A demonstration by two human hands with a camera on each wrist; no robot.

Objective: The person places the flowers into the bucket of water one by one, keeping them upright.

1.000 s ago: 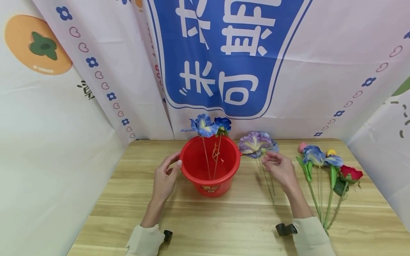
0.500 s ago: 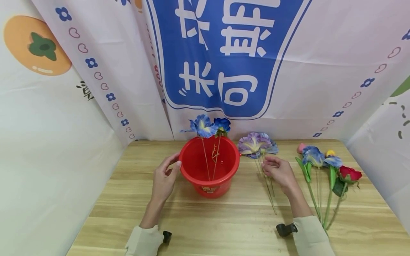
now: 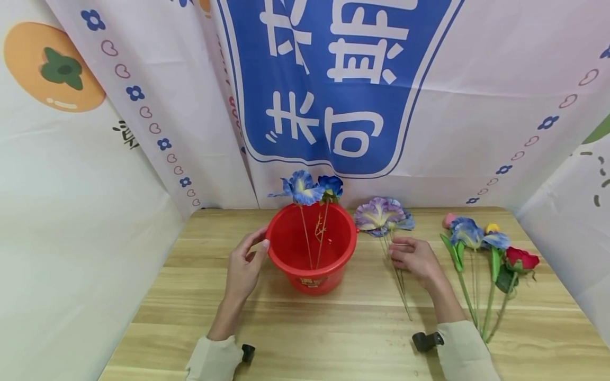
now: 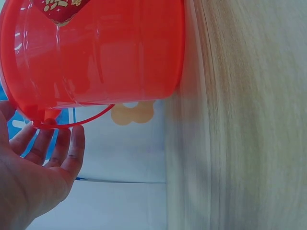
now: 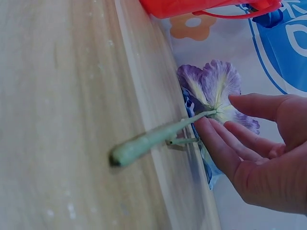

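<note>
In the head view my left hand rests at the left side of a red bucket, its thumb on the rim. The left wrist view shows those fingertips at the thin bucket handle. A blue iris and a blue rose stand upright in the bucket. To its right lie a purple artificial flower and a blue one partly under it. My right hand reaches to their stems, fingers beside them. In the right wrist view thumb and fingers stand apart near the green stem.
On the right of the wooden table lies a second group: a blue iris, a red rose, a pink bud and a yellow one. A printed cloth hangs behind the table.
My right hand has slid a little down along the stems, toward me, and the two stems lie closer together. The left hand and the bucket have stayed in place.
</note>
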